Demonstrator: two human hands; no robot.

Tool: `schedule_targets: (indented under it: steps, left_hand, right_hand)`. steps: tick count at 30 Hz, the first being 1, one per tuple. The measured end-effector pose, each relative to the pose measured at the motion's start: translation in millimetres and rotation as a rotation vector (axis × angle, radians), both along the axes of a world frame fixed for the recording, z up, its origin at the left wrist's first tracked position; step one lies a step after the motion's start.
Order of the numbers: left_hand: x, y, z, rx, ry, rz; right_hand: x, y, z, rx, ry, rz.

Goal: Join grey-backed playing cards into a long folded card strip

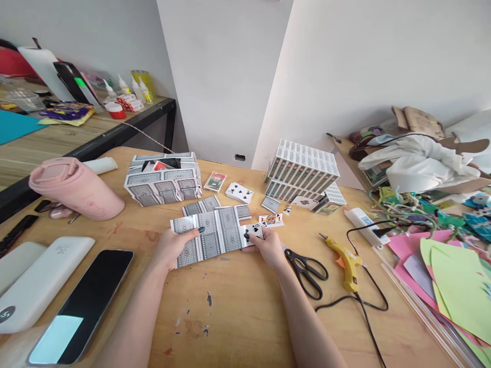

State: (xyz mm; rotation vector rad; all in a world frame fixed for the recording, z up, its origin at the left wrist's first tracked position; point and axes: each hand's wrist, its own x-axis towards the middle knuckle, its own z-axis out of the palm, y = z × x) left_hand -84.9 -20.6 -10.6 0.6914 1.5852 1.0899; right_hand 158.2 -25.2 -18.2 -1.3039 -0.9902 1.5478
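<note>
A panel of joined playing cards (pixel 210 236), grey patterned backs up, is held above the table between both hands. My left hand (pixel 171 249) pinches its left end, thumb on top. At the right end, my right hand (pixel 264 246) pinches a face-up card with spades (pixel 251 233). Behind the panel lie more grey-backed cards (pixel 201 205) and a cut face-card piece (pixel 270 220). A box built from cards (pixel 163 179) stands back left with a dark and red packet inside. A boxed deck (pixel 215 182) and a face-up stack of cards (pixel 239 192) lie beside it.
Black scissors (pixel 307 268) and a yellow glue gun (pixel 347 263) with a looping cord lie right. Stacked card decks (pixel 303 171) stand behind. A phone (pixel 82 306), white power bank (pixel 46 283) and pink tumbler (pixel 79 189) occupy the left; coloured paper (pixel 456 286) and a power strip (pixel 366 227) are far right.
</note>
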Motion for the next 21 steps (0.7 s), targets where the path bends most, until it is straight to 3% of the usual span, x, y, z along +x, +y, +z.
schedule_targets:
  steps: [14, 21]
  left_hand:
    - [8.0, 0.1, 6.7, -0.010, 0.063, -0.008]
    - [11.0, 0.1, 5.3, 0.018, 0.087, 0.013]
  right_hand:
    - [-3.7, -2.8, 4.2, -0.028, -0.035, 0.019]
    - [-6.6, -3.9, -2.4, 0.008, -0.090, -0.004]
